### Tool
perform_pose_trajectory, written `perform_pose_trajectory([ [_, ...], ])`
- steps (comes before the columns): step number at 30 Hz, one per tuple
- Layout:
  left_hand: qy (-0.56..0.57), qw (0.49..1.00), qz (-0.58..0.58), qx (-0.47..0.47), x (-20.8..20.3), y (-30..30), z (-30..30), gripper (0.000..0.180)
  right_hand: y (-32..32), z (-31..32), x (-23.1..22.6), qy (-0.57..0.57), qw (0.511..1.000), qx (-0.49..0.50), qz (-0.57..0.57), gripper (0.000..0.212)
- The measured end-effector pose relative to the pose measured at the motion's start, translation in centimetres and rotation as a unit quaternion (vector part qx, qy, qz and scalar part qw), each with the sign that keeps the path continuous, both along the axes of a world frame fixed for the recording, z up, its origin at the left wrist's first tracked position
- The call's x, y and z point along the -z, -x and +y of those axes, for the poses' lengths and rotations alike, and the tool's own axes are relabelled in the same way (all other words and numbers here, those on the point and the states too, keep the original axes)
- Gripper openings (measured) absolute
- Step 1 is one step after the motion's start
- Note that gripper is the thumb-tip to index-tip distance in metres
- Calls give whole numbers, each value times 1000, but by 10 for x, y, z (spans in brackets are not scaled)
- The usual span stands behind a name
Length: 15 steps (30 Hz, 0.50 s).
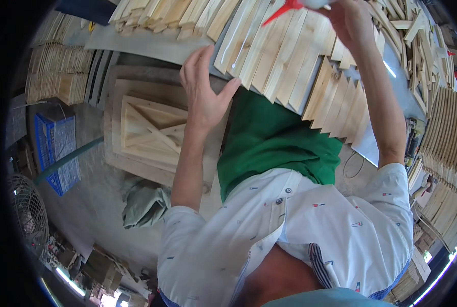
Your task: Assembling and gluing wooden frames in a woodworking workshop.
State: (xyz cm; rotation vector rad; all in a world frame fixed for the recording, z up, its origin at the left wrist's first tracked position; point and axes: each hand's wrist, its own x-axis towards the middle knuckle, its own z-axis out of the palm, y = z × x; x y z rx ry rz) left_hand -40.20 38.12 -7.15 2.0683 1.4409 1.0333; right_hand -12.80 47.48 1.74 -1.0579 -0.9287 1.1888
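At the top edge of the view, my right hand (347,21) is closed around a white glue bottle with a red pointed nozzle (284,10), partly cut off by the frame. The nozzle points left and down over a row of light wooden strips (277,56) laid side by side on the table. White glue lines run along the strips at the row's left end. Beside that end is my left hand (204,94), its fingers stretched and its thumb spread toward the strip ends. Nothing is in it; whether it touches the wood I cannot tell.
More strips (172,15) lie at the far left of the grey table (136,43); a shorter group (336,102) sits near its front edge. Loose wood pieces (418,36) pile up at right. On the left are a wooden frame with crossed braces (154,130), a blue crate (57,148) and a fan (29,210).
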Motion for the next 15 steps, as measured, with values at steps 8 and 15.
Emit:
perform_pose_trajectory([
  [8, -13, 1000, 21, 11, 6, 2, -2, 78, 38, -49, 18, 74, 991, -114, 5, 50],
  [15, -20, 999, 17, 19, 5, 0, -1, 78, 17, -15, 23, 46, 997, -60, -22, 47],
])
